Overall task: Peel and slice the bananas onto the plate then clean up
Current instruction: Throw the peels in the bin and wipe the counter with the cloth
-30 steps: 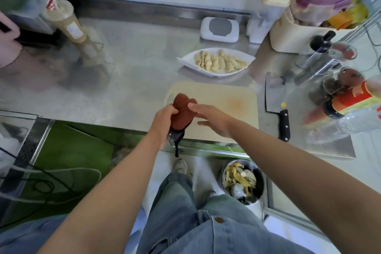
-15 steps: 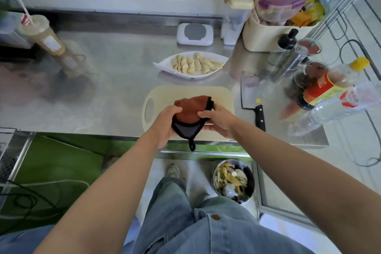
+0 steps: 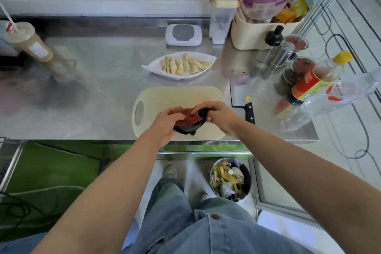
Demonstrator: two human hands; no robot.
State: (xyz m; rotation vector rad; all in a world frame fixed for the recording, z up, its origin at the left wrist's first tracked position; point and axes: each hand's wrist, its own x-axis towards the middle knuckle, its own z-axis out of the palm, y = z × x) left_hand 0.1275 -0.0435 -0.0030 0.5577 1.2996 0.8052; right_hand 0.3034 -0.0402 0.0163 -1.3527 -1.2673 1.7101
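Note:
A rust-red cloth with a black underside (image 3: 190, 119) sits bunched over the near part of the cream cutting board (image 3: 177, 97). My left hand (image 3: 165, 125) grips its left side and my right hand (image 3: 219, 116) pinches its right edge. Behind the board, a white leaf-shaped plate (image 3: 150, 66) holds several banana slices (image 3: 183, 66). A cleaver (image 3: 240, 95) with a black handle lies on the steel counter right of the board.
A bin (image 3: 229, 179) with banana peels stands on the floor below the counter edge. Bottles (image 3: 315, 80) and jars crowd the right side. A white wipes box (image 3: 183, 34), a cream caddy (image 3: 257, 33) and an iced drink cup (image 3: 28, 44) line the back.
Both hands carried the cloth forward from the counter's front edge onto the board, and my right hand closed on its right edge. The camera view has tilted up and left.

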